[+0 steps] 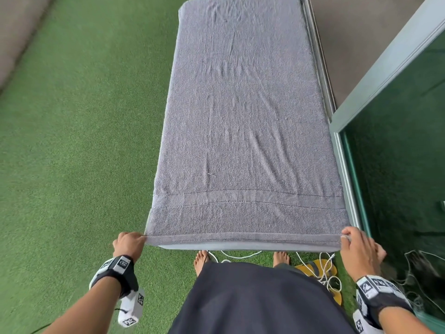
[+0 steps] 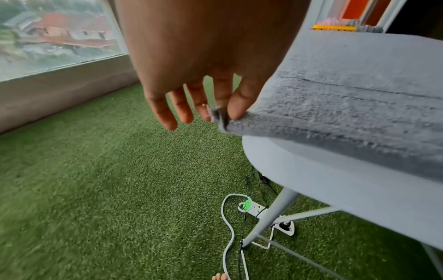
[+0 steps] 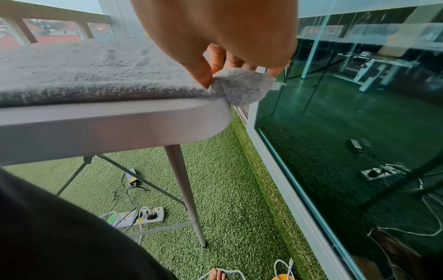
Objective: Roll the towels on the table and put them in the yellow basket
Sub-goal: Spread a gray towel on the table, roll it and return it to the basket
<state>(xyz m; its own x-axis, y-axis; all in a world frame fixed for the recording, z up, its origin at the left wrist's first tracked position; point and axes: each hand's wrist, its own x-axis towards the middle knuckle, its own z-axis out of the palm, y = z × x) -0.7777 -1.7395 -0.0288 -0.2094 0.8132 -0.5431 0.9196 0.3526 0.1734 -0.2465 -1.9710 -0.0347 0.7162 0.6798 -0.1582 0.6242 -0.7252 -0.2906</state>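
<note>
A grey towel (image 1: 245,121) lies spread flat along the whole grey table (image 1: 240,247), its hemmed near edge at the table's front rim. My left hand (image 1: 128,243) pinches the towel's near left corner (image 2: 227,121) between thumb and forefinger, the other fingers hanging straight. My right hand (image 1: 358,247) pinches the near right corner (image 3: 239,87), bunched under the thumb. A strip of the yellow basket (image 2: 333,28) shows past the table's far end in the left wrist view.
Green artificial turf (image 1: 84,141) runs along the left of the table. A glass wall with a grey frame (image 1: 346,150) stands close on the right. Power strips (image 3: 136,216) and cables lie under the table by my bare feet (image 1: 202,260); yellow sandals (image 1: 317,268) sit nearby.
</note>
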